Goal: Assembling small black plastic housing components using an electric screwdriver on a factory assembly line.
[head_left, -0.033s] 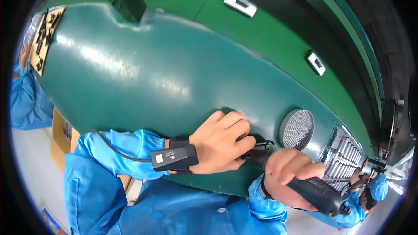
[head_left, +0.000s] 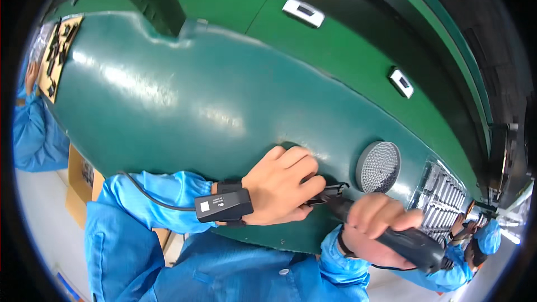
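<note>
My left hand [head_left: 285, 184] is closed, its fingers curled round a small black part [head_left: 320, 197] low over the table's near edge. Most of that part is hidden under the fingers; a thin, hooked dark end [head_left: 341, 185] sticks out to the right. My right hand [head_left: 376, 223] wraps round a black electric screwdriver [head_left: 411, 246], held tilted with its nose [head_left: 338, 207] pointing up and left at the part. Whether the tip touches the part I cannot tell. On my left wrist sits a black box [head_left: 225, 204] on a strap, with a cable.
A round grey dish [head_left: 379, 166] of small screws stands right of my hands, and a clear tray [head_left: 439, 198] of metallic pieces lies beyond it. White devices [head_left: 303, 12] sit on a green belt [head_left: 235, 3] behind the table. Co-workers are at left [head_left: 39, 134] and right [head_left: 464, 265].
The whole view has shifted very slightly. Both hands keep the same hold on the black part and the electric screwdriver.
</note>
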The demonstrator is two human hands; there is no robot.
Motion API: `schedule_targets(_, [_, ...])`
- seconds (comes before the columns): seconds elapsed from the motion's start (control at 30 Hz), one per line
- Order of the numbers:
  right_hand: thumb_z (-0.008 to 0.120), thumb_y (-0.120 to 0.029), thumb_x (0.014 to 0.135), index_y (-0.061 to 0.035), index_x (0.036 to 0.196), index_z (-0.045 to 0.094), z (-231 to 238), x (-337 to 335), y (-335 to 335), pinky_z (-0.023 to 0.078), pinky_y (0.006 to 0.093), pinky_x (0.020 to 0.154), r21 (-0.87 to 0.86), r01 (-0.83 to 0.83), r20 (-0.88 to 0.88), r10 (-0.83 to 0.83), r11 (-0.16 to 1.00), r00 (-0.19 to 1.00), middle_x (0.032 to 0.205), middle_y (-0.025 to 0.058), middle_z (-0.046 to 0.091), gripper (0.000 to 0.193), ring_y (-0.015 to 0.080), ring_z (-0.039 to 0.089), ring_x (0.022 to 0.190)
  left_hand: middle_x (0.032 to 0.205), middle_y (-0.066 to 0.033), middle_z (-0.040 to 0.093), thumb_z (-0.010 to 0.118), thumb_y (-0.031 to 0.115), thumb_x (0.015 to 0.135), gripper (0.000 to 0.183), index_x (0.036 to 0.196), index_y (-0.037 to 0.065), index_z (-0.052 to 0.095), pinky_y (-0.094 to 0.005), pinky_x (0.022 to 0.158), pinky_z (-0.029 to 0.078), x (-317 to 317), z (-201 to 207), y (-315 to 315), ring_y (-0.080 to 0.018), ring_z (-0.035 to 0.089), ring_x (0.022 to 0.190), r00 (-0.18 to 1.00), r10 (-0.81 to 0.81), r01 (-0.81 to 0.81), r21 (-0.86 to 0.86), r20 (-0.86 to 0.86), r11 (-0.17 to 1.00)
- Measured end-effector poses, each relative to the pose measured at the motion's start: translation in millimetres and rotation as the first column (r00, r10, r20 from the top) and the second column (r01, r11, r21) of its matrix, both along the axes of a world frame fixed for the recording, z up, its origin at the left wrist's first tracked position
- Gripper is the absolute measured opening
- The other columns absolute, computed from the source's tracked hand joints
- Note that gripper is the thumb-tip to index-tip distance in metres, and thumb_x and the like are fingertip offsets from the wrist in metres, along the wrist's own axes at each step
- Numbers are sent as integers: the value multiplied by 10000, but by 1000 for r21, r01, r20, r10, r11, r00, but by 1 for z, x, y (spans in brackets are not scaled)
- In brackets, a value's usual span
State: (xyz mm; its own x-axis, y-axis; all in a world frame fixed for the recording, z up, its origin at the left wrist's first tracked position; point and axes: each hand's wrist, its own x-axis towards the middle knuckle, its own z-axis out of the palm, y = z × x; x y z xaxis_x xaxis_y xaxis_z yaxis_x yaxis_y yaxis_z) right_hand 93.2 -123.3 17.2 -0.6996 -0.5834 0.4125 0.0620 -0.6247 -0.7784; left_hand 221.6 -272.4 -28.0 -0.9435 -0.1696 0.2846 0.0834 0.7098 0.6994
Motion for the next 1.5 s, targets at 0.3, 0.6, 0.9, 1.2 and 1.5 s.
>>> schedule_targets(0.3, [613,-585,964,-53,1167,546,34,-63,28,415,311,601,-173,310,36,-308,935,951,769,33,494,573,144,457,690,1191,-79,602,884,359,706,553,1139,65,703,-440,913,476,7,7,-2,-309,560,1149,995,101,-100,-38,14,994])
schedule_targets(0.6, [511,-442,1050,-101,1048,496,11,-55,26,445,334,556,-201,343,172,-312,918,934,745,33,496,341,161,475,655,1035,-23,656,804,39,607,483,1049,112,623,-406,876,439,13,4,-8,-289,610,1061,998,60,-60,-3,14,998])
schedule_targets(0.9, [503,-437,1042,-106,1082,502,7,-44,19,453,331,557,-182,309,209,-271,933,940,751,31,504,334,161,471,649,944,-46,646,707,-118,592,458,945,112,527,-381,771,438,20,-6,-17,-269,642,887,995,25,-21,43,-95,999])
schedule_targets(1.2, [498,-425,1044,-103,1089,500,5,-42,20,466,344,586,-185,247,201,-209,951,957,763,33,504,325,166,481,679,950,-51,652,698,-125,584,450,924,107,517,-383,756,443,24,-8,-18,-277,645,897,993,30,-24,54,-115,998])
schedule_targets(1.5, [494,-425,1042,-103,1085,496,12,-42,17,448,336,571,-179,267,207,-229,947,951,748,31,488,325,162,462,664,959,-54,662,733,-76,626,419,961,102,556,-374,775,448,22,1,-17,-279,655,902,993,32,-25,65,-113,998])
